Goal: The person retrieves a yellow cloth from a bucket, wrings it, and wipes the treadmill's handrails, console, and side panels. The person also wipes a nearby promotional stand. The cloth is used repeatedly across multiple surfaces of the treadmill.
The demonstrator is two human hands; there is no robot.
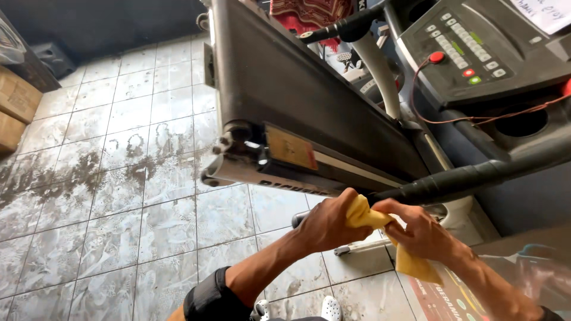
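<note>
My left hand (327, 223) and my right hand (419, 229) both grip a yellow cloth (364, 217), which hangs down past my right wrist. The hands sit at the near end of a black foam-covered treadmill handlebar (470, 177). The cloth is bunched between both hands, right at the bar's tip. The folded-up treadmill deck (291, 89) rises just behind my hands, its end roller (235, 154) at the left. The console (476, 50), with buttons and a red safety key on a cord, is at the upper right.
Dirty, stained grey floor tiles (113, 178) spread to the left. Cardboard boxes (15, 107) stand at the far left edge. A second handlebar (351, 27) crosses at the top. A red patterned cloth (309, 12) hangs behind the treadmill. Clear plastic wrap (535, 273) lies at the lower right.
</note>
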